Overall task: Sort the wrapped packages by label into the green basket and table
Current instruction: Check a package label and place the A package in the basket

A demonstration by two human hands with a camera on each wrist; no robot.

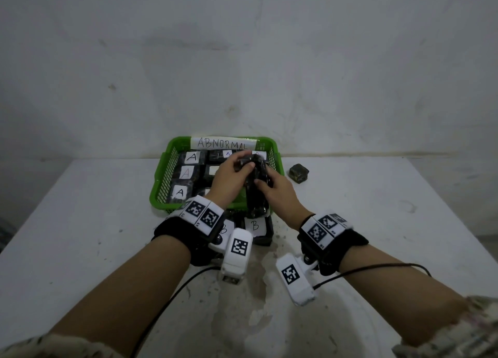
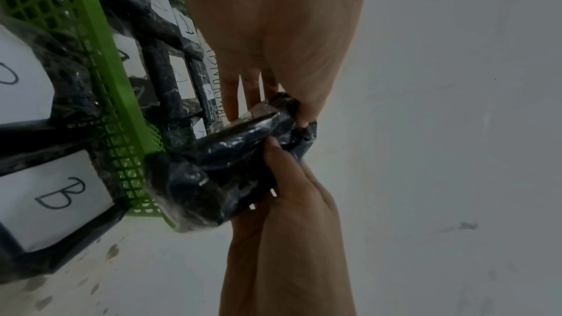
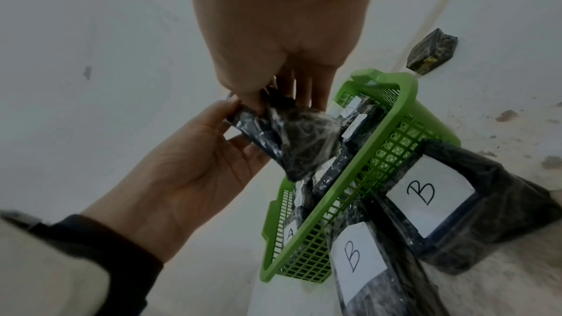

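Both hands hold one dark plastic-wrapped package (image 1: 257, 193) upright over the near right part of the green basket (image 1: 161, 179); its label is not visible. My left hand (image 1: 245, 161) grips the package's top end between thumb and fingers (image 2: 252, 90). My right hand (image 1: 265, 180) grips its side from the right, and the held package (image 3: 299, 145) shows crumpled wrap. Several packages labelled A (image 1: 192, 157) lie in rows inside the basket. Two packages labelled B (image 1: 254, 225) lie on the table just in front of it, partly hidden by my wrists.
A white card reading ABNORMAL (image 1: 222, 142) stands on the basket's far rim. A small dark wrapped cube (image 1: 298, 172) sits on the white table (image 1: 377, 223) right of the basket. A stained wall rises directly behind the table. Cables trail from my wrist cameras.
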